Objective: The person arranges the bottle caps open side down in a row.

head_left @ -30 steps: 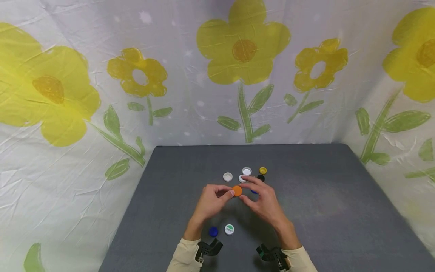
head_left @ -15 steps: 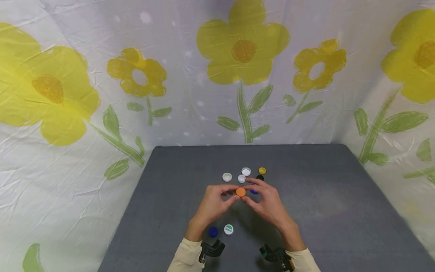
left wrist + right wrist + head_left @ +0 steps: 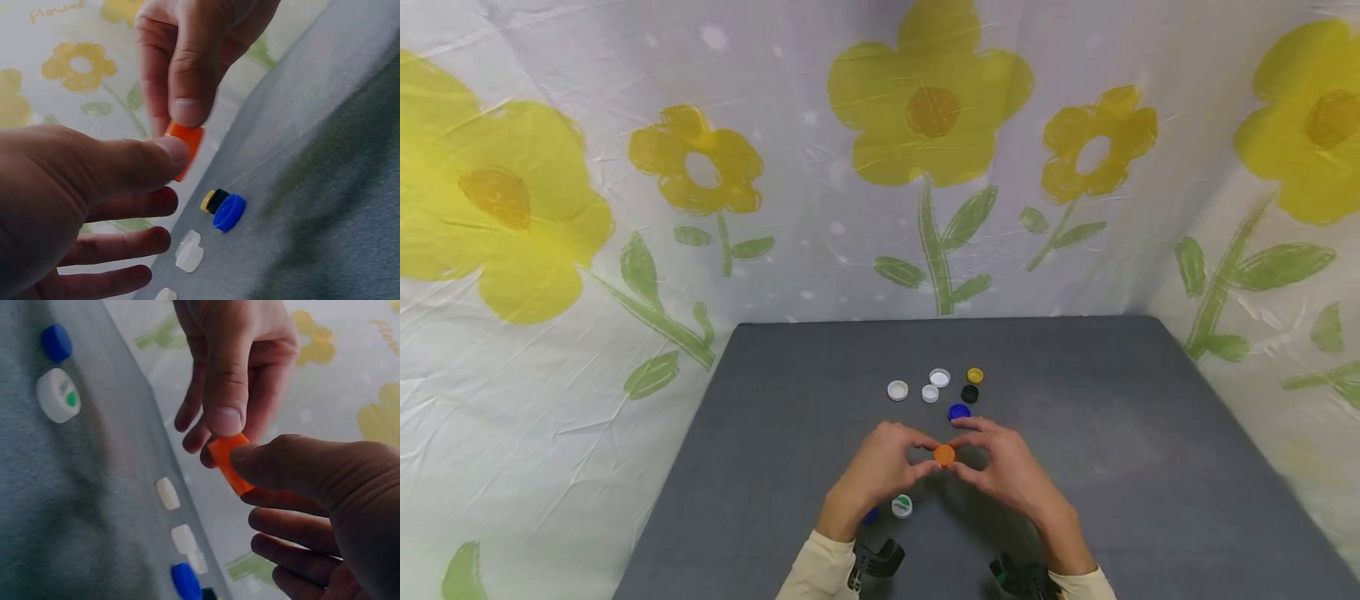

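Centrally, an orange cap (image 3: 944, 455), a short disc with a smooth, matte-looking round face, is held above the table between two bare hands. The left hand (image 3: 886, 463) pinches it from one side with thumb and finger; its other fingers reach out loosely, clear of the cap. The right hand (image 3: 1009, 467) pinches the opposite side in the same manner, thumb and fingertips on the rim.

Just beyond the right hand lies a blue cap (image 3: 958, 412), its near edge partly covered by a finger in the head view. Farther off are a black cap (image 3: 970, 393), a small yellow cap (image 3: 975, 376) and three shallow, round white caps (image 3: 897, 390).

Nearer the person, a thick white cap (image 3: 902, 506) bears a green mark. Beside it, a darker blue cap (image 3: 870, 515) is mostly blocked by the left hand and wrist in the head view; the right wrist view shows it plainly.

Cream sleeves (image 3: 820, 568) and black wrist mounts (image 3: 882, 558) edge in below. Everything rests on a dark grey table (image 3: 1112, 400) with a fabric-like surface, backed by a creased white sheet (image 3: 805, 258) printed with yellow flowers.
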### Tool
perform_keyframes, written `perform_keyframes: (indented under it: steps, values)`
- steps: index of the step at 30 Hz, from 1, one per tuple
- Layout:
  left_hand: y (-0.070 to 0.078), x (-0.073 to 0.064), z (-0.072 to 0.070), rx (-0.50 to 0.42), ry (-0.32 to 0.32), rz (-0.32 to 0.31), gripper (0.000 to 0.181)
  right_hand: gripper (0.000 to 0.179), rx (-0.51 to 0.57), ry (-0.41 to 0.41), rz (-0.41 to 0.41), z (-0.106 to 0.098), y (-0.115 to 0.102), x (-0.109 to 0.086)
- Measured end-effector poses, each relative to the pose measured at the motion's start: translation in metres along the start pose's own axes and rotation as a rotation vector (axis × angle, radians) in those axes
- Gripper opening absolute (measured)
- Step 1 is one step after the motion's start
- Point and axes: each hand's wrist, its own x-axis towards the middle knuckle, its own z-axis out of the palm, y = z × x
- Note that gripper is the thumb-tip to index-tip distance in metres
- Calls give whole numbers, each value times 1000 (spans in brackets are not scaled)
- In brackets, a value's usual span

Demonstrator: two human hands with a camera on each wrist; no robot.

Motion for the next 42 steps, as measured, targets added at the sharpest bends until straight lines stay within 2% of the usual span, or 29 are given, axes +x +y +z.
perform_keyframes:
  steps: [3, 8, 13, 24, 36, 39, 42]
  values:
    - [2, -1, 3, 17, -47, -11, 24, 21, 0, -34, 24, 5, 3, -6]
    - [5, -2, 10, 105, -122, -31, 21, 21, -7, -65, 30, 14, 7, -13]
    - [6, -5, 19, 147, -160, -19, 19, 20, 10, -129, 48, 20, 8, -18]
    - [6, -10, 30, 170, -205, -47, 18, 18, 7, -208, 66, 31, 7, -24]
    - [3, -14, 38, 255, -195, 4, 18, 17, -18, -221, 80, 39, 6, -27]
    - [3, -14, 38, 248, -193, 19, 18, 16, -8, -233, 90, 38, 6, -27]
    - [3, -13, 33, 199, -208, -1, 22, 18, 4, -233, 101, 35, 6, -26]
